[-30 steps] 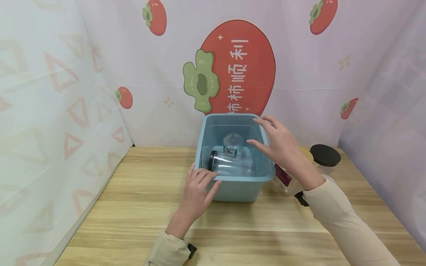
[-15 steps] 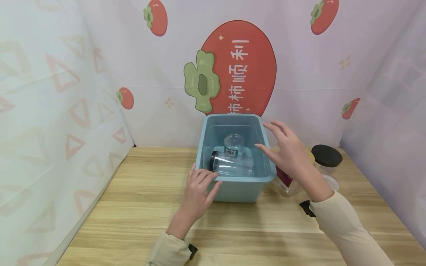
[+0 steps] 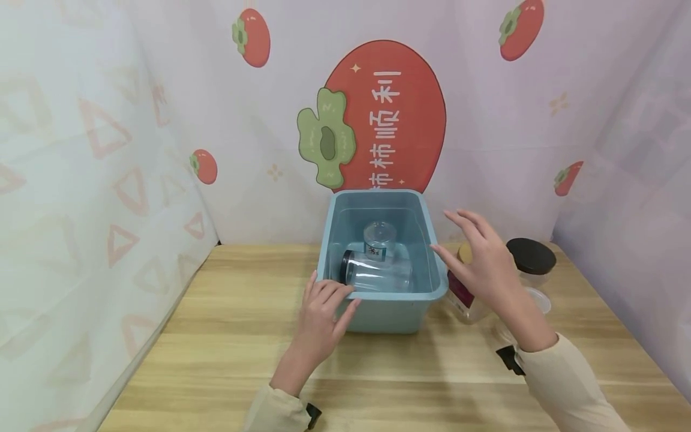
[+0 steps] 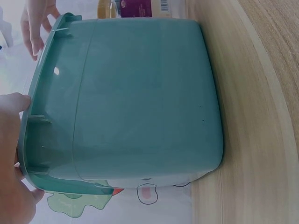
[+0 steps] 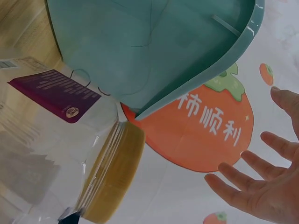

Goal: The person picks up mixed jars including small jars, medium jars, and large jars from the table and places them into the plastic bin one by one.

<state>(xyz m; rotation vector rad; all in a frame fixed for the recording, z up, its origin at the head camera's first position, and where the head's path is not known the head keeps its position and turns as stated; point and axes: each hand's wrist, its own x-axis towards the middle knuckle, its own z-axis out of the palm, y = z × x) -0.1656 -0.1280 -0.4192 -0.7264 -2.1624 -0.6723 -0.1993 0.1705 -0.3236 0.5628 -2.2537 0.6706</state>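
Blue bin (image 3: 385,316) is parked on the table (image 3: 216,342), probably steadied by the left hand (image 3: 320,315) on its near-left rim, fingers slightly spread. Right hand (image 3: 488,270) is held off its right side, fingers spread, nothing pinched. Black-capped jar (image 3: 380,273) is laid sideways inside, maybe for fit.

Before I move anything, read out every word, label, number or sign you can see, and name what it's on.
"柿顺利": on the printed persimmon of the backdrop; one more character before it is partly cut off by the tub.
Maroon label on the yellow-lidded jar: too blurred to read.
Barcode beside it: digits unreadable.
Label on the upright jar in the tub: too small to read.
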